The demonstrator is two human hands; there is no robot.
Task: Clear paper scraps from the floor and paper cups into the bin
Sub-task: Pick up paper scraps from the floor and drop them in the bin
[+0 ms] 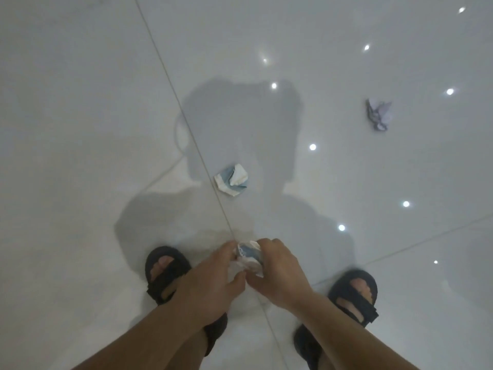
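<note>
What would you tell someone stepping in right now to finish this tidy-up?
Hands: left hand and right hand both grip one crumpled held scrap, above the feet.
Things: near scrap, blue and white, lies on the floor just ahead; far scrap, purplish, lies further off to the right. No bin or cups in view.
Done: one scrap is off the floor.
Left: bin the held scrap, pick up the other two, then find the cups.
</note>
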